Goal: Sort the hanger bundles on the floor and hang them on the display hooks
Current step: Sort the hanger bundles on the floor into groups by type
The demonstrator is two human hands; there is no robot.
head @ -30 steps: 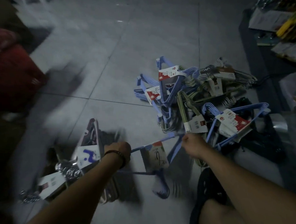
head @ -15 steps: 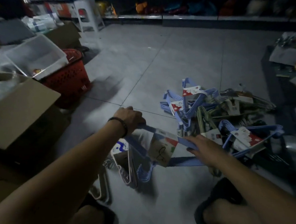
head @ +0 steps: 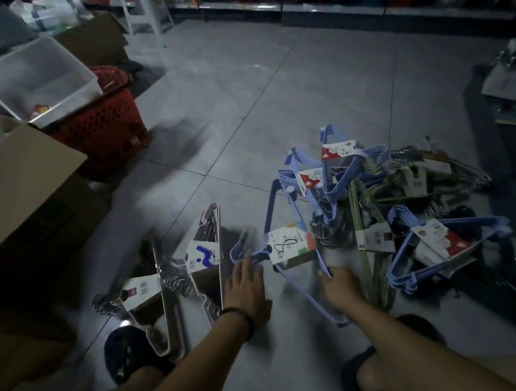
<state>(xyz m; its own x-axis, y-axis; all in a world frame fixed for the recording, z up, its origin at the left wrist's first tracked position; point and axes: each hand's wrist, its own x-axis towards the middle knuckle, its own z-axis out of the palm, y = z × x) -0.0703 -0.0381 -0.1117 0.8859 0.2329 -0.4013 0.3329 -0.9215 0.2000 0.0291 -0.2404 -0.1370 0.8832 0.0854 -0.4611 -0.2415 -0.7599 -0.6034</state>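
Both hands working one blue hanger bundle (head: 289, 248) low on the tiled floor (head: 244, 104)

The left hand (head: 246, 283) is reaching with fingers straight and slightly spread, their tips touching the bundle's hook end, while the right hand (head: 341, 285) is pinching the bundle's lower bar between thumb and curled fingers; just beyond the right fingers a pile of blue and green hanger bundles (head: 369, 187) is lying, just outside the left fingers pale hanger bundles with metal hooks (head: 206, 238) are lying, and well beyond them a red basket (head: 105, 132) and a cardboard box (head: 20, 178) are standing
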